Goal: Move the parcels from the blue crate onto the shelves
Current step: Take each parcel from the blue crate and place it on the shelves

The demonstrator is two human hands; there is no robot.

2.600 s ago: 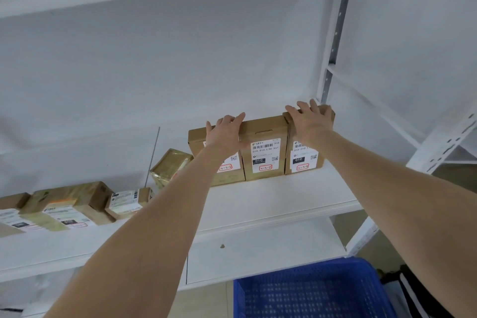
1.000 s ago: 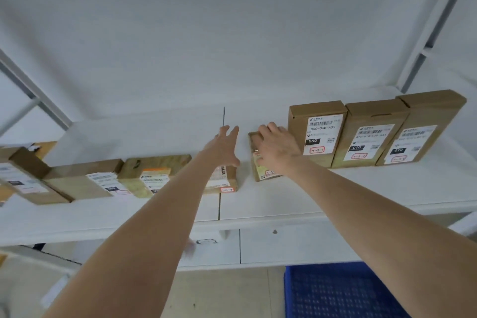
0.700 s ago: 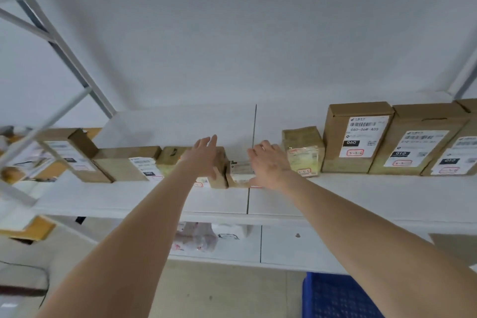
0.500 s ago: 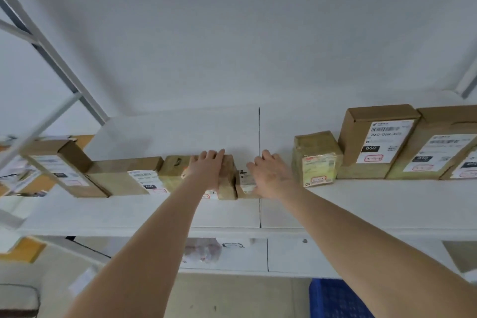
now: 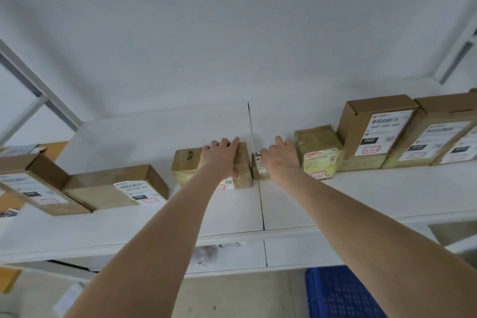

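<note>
Upright box (image 5: 361, 124) label 060-06B, black tag 060, flat box (image 5: 103, 188) tag 060

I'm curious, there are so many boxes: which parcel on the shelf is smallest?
The little parcel just right of the shelf seam, touched by the right hand; every other one is clearly bigger.

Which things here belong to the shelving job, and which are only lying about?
Job: left hand on the tape-wrapped parcel; right hand on the small box; yellowish wrapped parcel; box labelled 060; shelf; blue crate.
Lying about: plastic bag on the lower shelf; white sheet on the floor.
</note>
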